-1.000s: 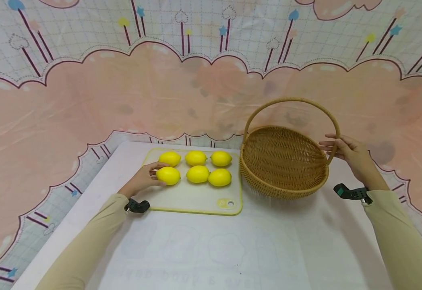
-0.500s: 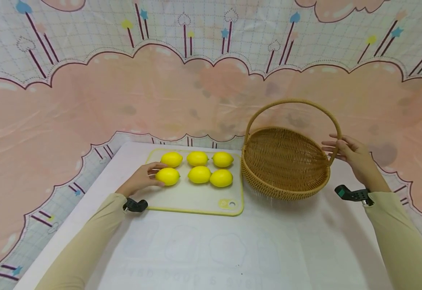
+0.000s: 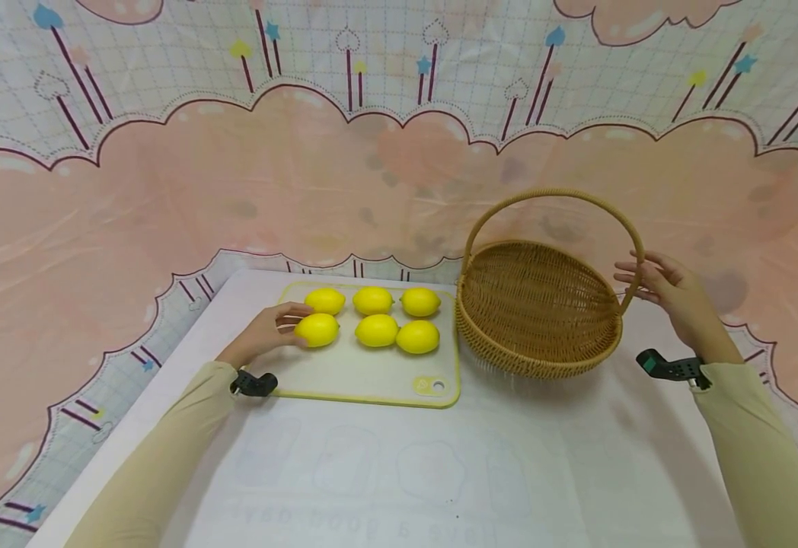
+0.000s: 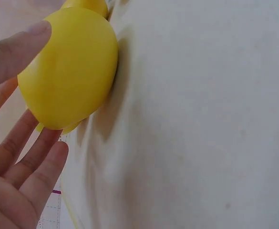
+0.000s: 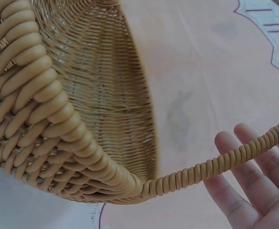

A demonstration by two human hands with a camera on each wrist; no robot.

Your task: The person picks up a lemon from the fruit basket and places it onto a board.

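My left hand (image 3: 267, 332) holds the front-left lemon (image 3: 317, 330) at the cutting board's left side. In the left wrist view the thumb lies over this lemon (image 4: 72, 71), and the fingers reach around its far side, partly hidden. My right hand (image 3: 685, 301) is at the right side of the wicker basket's handle (image 3: 555, 192). Its fingers are spread and extended behind the handle (image 5: 220, 164) in the right wrist view, not wrapped around it. The wicker basket (image 3: 536, 304) leans with its opening toward me, and no fruit shows in it.
Several other lemons (image 3: 373, 301) lie in two rows on the pale, yellow-edged cutting board (image 3: 351, 380). The basket stands just right of the board on a white table (image 3: 371, 472). A patterned cloth (image 3: 269, 190) hangs behind.
The front-left lemon has shifted slightly left and up relative to the board, along with my left hand. My right hand has drawn a little to the right, and its fingers have loosened from the handle.
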